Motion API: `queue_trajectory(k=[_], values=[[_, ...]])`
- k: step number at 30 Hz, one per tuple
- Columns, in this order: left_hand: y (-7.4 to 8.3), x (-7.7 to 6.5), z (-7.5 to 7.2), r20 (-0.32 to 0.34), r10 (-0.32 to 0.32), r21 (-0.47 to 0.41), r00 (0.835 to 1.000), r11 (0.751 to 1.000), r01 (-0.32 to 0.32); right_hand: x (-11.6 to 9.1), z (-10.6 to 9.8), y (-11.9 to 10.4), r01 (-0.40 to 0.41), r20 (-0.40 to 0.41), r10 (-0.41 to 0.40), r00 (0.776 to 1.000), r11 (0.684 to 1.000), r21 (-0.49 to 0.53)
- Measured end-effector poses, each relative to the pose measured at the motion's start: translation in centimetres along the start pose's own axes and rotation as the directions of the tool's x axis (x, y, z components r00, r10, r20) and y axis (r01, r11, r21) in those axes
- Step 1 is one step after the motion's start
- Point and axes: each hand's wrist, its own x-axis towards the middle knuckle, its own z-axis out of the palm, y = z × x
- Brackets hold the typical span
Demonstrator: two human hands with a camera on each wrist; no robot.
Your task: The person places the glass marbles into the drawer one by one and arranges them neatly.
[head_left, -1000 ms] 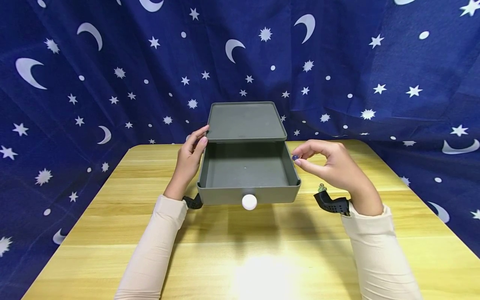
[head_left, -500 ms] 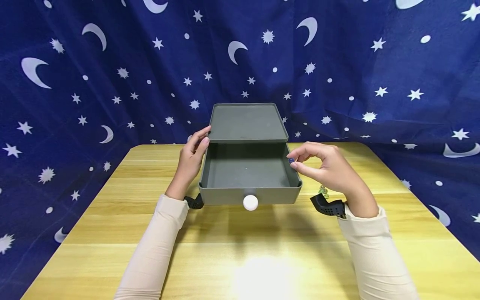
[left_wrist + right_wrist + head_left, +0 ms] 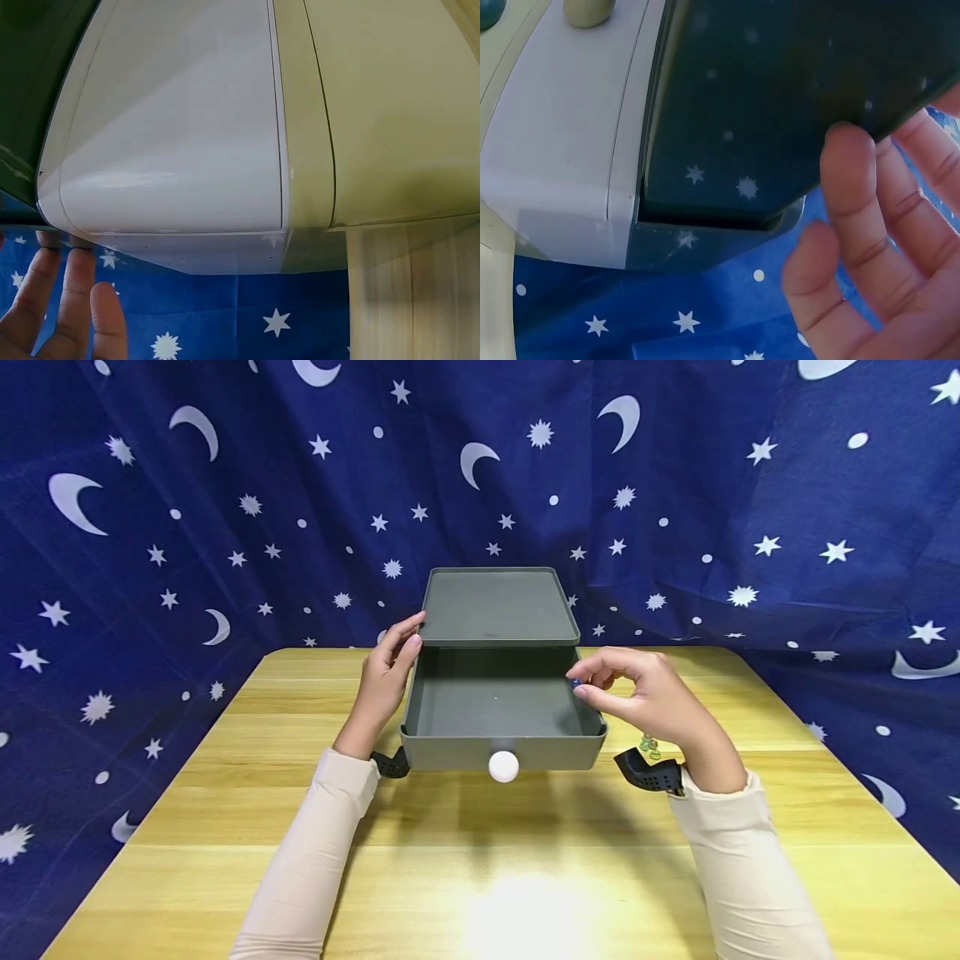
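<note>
RH (image 3: 647, 692) pinches marble (image 3: 576, 683); LH (image 3: 382, 681) touches box (image 3: 501, 603)

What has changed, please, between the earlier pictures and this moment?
The right hand, pinching a small blue ball, has moved left: in the head view, the ball has gone from beside the right edge of the drawer to just inside that edge. More of the small green pieces now shows. The left hand stays at the box's left side; the drawer remains open.

No text, label, brand, number or sign can be read (in any view).
</note>
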Motion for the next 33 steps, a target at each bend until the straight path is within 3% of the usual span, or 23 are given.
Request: queue_trajectory(k=[10, 16, 27, 33], values=[[-0.1, 0.0, 0.0, -0.003, -0.001, 0.005, 1.0, 1.0, 0.001, 0.8, 0.8, 0.2, -0.013, 0.029, 0.013, 1.0, 1.0, 0.007], [-0.1, 0.0, 0.0, -0.003, 0.001, 0.0, 1.0, 1.0, -0.001, 1.4, 0.8, -0.1, -0.084, 0.084, 0.083, 0.993, 0.996, 0.011], [0.0, 0.1, -0.1, -0.004, -0.002, -0.005, 1.0, 1.0, 0.002, 3.0, 0.7, -0.6, -0.257, 0.211, 0.262, 0.942, 0.965, -0.052], [0.1, 0.0, -0.1, -0.005, -0.003, -0.001, 1.0, 1.0, 0.003, 3.5, 0.8, -0.8, -0.303, 0.256, 0.31, 0.915, 0.951, -0.071]])
